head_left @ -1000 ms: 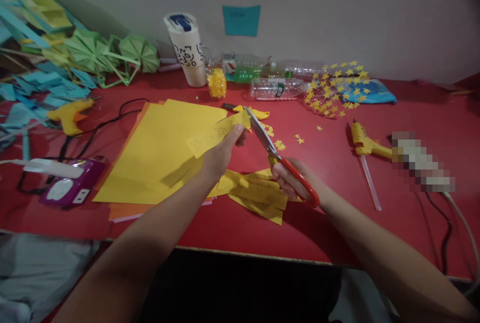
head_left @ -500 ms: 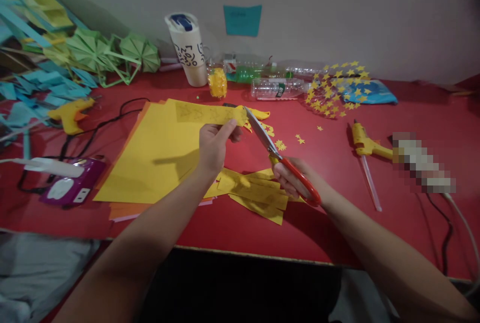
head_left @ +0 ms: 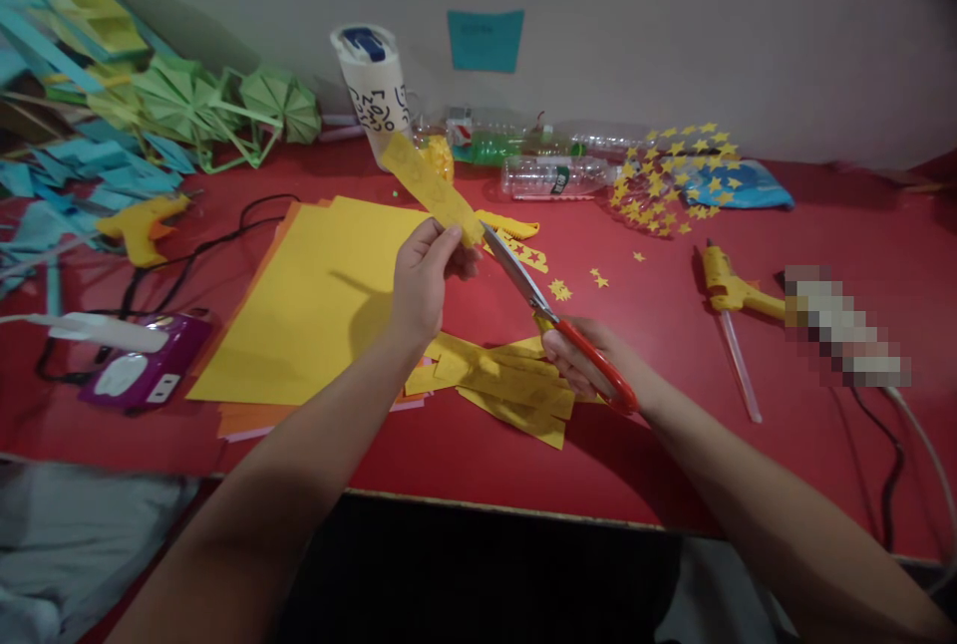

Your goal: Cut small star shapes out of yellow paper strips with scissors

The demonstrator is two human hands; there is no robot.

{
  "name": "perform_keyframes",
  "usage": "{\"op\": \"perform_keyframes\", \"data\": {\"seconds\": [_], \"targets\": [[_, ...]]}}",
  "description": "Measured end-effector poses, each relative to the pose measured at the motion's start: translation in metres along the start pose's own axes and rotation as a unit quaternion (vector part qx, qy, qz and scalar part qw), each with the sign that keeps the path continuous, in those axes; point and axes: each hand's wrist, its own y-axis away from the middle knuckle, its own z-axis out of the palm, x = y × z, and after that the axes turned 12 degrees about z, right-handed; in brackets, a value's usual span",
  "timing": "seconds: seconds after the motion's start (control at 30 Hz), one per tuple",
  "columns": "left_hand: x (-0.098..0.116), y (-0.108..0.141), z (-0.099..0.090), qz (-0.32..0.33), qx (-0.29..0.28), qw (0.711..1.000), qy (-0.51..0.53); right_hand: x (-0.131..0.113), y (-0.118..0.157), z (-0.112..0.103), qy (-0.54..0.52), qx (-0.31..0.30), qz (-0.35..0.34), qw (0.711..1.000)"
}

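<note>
Between thumb and fingers, my left hand (head_left: 428,275) pinches a yellow paper strip (head_left: 423,183) that slants up to the left, faint pencil marks on it. My right hand (head_left: 587,355) grips red-handled scissors (head_left: 515,268), whose blade tips meet the strip's right end. Below my hands lies a fanned pile of yellow paper strips (head_left: 515,390). Small cut paper stars (head_left: 559,290) rest on the red table just beyond the scissors. Behind the blades are a strip with star-shaped holes (head_left: 530,255) and a yellow utility knife (head_left: 515,225), partly hidden.
A stack of yellow sheets (head_left: 299,295) lies at left beside a purple power socket (head_left: 146,360) and a yellow glue gun (head_left: 142,228). Another glue gun (head_left: 729,287) is at right. Along the wall stand a white tumbler (head_left: 378,91), lying plastic bottles (head_left: 557,175) and a star-covered clear piece (head_left: 665,180).
My left hand has turned the strip, so its far end now points up and left instead of lying nearly level. The scissors have shifted slightly left and down.
</note>
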Motion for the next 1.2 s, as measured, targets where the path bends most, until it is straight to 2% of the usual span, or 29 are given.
{"op": "perform_keyframes", "data": {"seconds": [0.13, 0.2, 0.47, 0.87, 1.2], "targets": [[0.002, 0.001, 0.001, -0.015, -0.056, 0.998, 0.005, 0.0, 0.0, 0.0, 0.003, 0.014, -0.005, 1.0], [0.004, 0.002, 0.002, -0.008, -0.066, 0.998, 0.005, 0.0, -0.001, 0.0, 0.003, 0.013, -0.008, 1.0], [0.009, -0.002, 0.001, 0.007, -0.036, 0.999, -0.013, -0.002, 0.002, 0.0, 0.03, 0.023, 0.003, 0.999], [0.008, -0.009, -0.008, 0.037, -0.058, 0.996, -0.051, -0.002, 0.0, -0.005, 0.055, -0.009, -0.004, 0.998], [0.011, -0.016, -0.015, -0.01, -0.089, 0.994, -0.058, 0.003, -0.002, -0.007, 0.055, -0.017, -0.003, 0.998]]}}
